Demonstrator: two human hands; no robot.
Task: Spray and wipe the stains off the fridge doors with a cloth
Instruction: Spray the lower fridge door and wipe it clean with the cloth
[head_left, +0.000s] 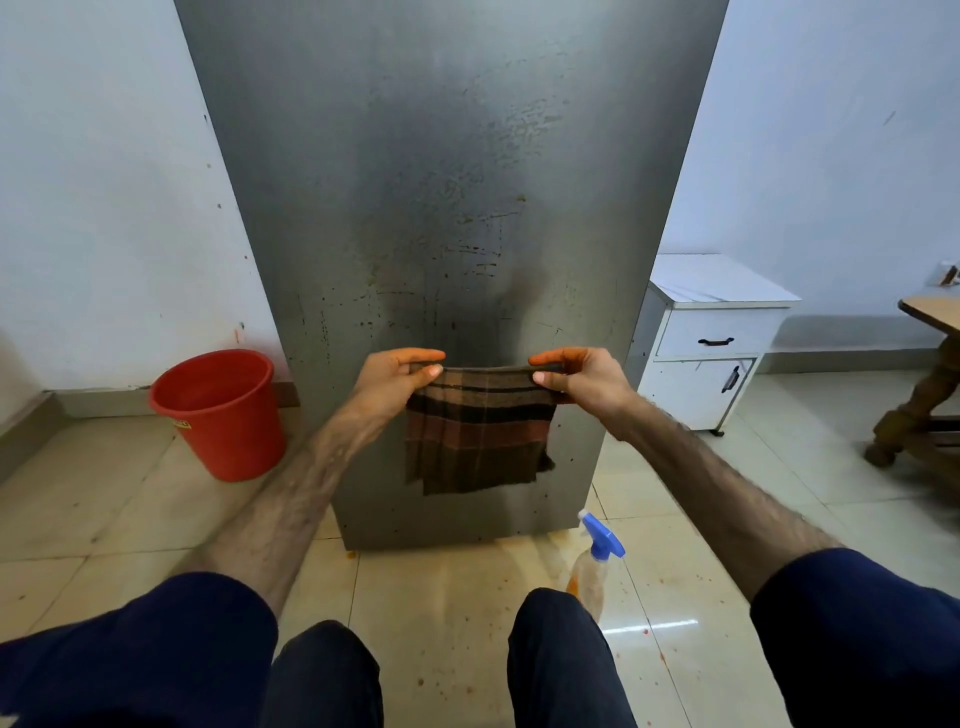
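Note:
A tall grey fridge door (415, 182) fills the middle of the head view, flecked with dark and reddish stains and wet streaks. In front of its lower part hangs a brown plaid cloth (478, 436), folded and stretched flat. My left hand (395, 376) pinches its top left corner and my right hand (582, 376) pinches its top right corner. A clear spray bottle (597, 556) with a blue trigger head stands on the floor just right of the fridge's foot, below my right forearm.
A red bucket (223, 410) stands on the tiled floor left of the fridge by the wall. A white cabinet (717, 332) sits to the right, and a wooden table (930, 364) at the far right edge. The floor (457, 597) below is stained orange.

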